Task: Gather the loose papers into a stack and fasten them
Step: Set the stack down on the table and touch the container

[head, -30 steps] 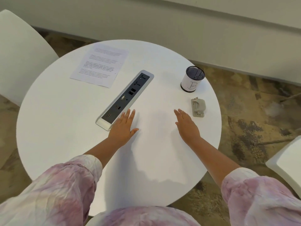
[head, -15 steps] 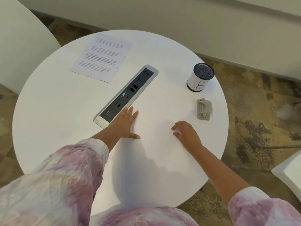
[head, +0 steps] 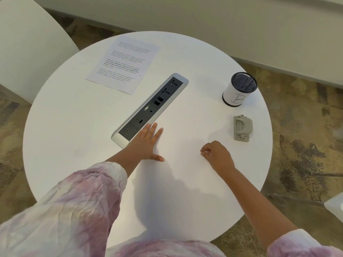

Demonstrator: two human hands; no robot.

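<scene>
While both hands rest on the table [head: 78,130], nothing of the task is gripped yet. Left hand [head: 146,143] lies flat, fingers straight, fingertips just touching the near end of the socket strip [head: 150,108]. Right hand [head: 217,154] sits near-right, fingers curled under, holding nothing visible. Papers [head: 123,64] lie far-left, beyond the strip, well apart from both hands; they appear already roughly stacked, sheet count cannot be told. Fastener [head: 242,127], a grey clip-like tool, lies right, just near of the cup [head: 239,89]. Risks, as judged: reaching over the raised strip could catch a sleeve [head: 74,201]; dragging sheets across the strip could fan or crease them; misaligned edges would fasten crooked.
</scene>
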